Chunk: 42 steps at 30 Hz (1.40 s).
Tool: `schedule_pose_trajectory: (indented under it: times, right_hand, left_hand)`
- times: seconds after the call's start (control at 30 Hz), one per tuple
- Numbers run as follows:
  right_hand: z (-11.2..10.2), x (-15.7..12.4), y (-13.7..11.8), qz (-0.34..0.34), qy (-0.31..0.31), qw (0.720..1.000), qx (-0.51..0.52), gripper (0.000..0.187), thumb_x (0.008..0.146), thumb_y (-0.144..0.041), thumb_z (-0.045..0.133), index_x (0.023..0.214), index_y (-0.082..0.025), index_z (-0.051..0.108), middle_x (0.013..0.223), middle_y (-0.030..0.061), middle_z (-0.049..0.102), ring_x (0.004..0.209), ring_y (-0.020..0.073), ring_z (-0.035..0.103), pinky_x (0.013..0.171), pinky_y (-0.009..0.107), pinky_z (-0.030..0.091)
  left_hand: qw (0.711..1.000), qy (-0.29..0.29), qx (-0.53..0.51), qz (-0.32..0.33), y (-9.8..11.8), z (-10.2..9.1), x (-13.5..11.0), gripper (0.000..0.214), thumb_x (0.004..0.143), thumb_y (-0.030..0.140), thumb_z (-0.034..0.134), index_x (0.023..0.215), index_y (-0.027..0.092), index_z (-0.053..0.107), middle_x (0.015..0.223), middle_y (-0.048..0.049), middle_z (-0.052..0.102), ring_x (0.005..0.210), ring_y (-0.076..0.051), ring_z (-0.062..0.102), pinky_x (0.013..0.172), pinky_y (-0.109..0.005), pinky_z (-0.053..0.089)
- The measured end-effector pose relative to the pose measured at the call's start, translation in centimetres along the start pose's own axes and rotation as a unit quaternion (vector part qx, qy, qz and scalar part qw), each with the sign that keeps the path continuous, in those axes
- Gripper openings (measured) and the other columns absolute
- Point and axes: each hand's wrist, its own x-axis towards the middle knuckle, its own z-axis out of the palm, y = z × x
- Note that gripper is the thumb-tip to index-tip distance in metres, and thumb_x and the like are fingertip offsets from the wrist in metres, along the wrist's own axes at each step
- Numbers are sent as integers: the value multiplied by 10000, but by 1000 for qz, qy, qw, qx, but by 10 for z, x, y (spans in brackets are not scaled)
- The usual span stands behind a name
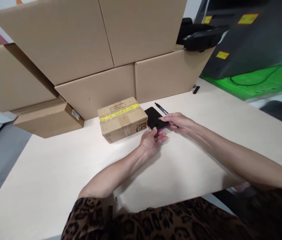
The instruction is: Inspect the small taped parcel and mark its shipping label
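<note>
A thin, flat black slab with a pinkish-red edge [155, 117] lies between my hands, just right of a small taped cardboard box [123, 121]. I cannot make out exactly what kind of thing it is. My left hand [152, 139] grips its near edge, the thumb on top and the fingers below. At the right edge my right hand [178, 121] pinches it, with the thumb on the dark face. Just behind the right hand a black marker pen [161, 108] rests on the white table [81, 173].
Large cardboard boxes [96, 88] are stacked along the table's back edge. A flatter carton [53, 121] stands at the left. On the stack's right end sits a black object [202, 36]. A small black piece [196, 89] lies near the back right corner.
</note>
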Motion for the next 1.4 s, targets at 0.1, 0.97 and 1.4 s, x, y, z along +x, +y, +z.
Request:
schedule_pose_trajectory:
  times: [0.1,0.97,1.4]
  right_hand:
    - [-7,-32,7,-63,17,998,19,530,620,-481,989,602,-199,541,500,-66,461,403,25,306,359,193,208]
    - [77,-63,17,-326,-93,940,36,569,870,-412,809,1369,-232,602,669,-65,649,557,113,529,545,280,460]
    - [69,-65,35,-346,-91,932,47,515,946,-310,754,1435,-298,593,721,-55,640,611,132,543,586,292,479]
  left_hand:
    - [999,-35,3,9,-9,-1,-24,270,1042,82,523,787,168,500,692,-54,717,573,-124,713,637,-238,575]
    - [923,-177,125,317,7,-109,-38,640,844,404,861,1361,244,519,1064,-45,806,841,-179,777,829,-349,618]
    - [921,-174,157,312,-2,-107,-41,748,910,436,793,1559,255,468,1131,-76,809,913,-187,768,893,-361,623]
